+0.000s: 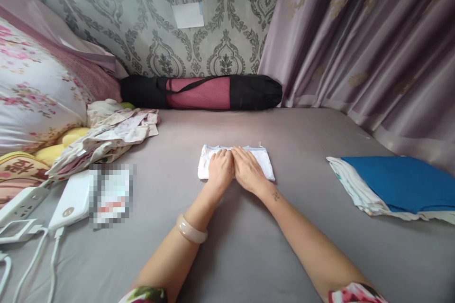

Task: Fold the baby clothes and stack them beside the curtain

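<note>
A small white folded cloth (263,158) with a pale blue edge lies on the grey bed sheet (249,246) in the middle of the view. Both my hands rest flat on it, side by side and touching. My left hand (220,168) presses its left half with fingers stretched out. My right hand (247,168) presses the middle and right part, fingers also flat. A pale bangle sits on my left wrist. Neither hand grips anything.
A folded stack topped by blue cloth (398,182) lies at the right. A pile of loose clothes (113,134) and floral pillows (31,89) are at the left, with a white power bank (71,201), power strip and cables. A black-and-pink roll bag (201,92) lies along the wall.
</note>
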The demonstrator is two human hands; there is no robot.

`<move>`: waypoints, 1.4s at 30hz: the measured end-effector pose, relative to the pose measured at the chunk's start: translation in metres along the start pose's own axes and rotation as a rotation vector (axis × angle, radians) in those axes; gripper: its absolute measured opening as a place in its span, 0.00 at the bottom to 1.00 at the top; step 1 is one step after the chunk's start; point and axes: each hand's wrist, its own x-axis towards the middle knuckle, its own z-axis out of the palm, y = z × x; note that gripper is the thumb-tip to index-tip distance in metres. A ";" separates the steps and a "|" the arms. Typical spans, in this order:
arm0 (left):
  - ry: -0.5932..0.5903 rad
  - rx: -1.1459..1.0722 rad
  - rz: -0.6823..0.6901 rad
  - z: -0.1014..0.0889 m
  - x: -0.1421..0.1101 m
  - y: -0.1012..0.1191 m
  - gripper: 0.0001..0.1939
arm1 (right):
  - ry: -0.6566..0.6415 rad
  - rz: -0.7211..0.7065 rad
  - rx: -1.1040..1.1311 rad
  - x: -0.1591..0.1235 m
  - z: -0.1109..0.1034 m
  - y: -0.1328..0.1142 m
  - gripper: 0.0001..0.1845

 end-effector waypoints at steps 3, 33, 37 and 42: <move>-0.048 -0.005 -0.006 0.012 -0.003 -0.004 0.20 | -0.053 -0.010 0.023 -0.005 0.011 -0.004 0.29; -0.163 0.006 -0.080 0.020 0.013 -0.083 0.31 | -0.159 0.426 -0.131 -0.012 -0.002 0.051 0.32; -0.152 0.036 -0.111 0.013 0.012 -0.081 0.31 | -0.153 0.438 -0.136 -0.012 -0.007 0.051 0.32; -0.041 0.110 -0.070 0.001 0.010 -0.063 0.32 | -0.014 0.325 -0.179 -0.010 -0.011 0.036 0.33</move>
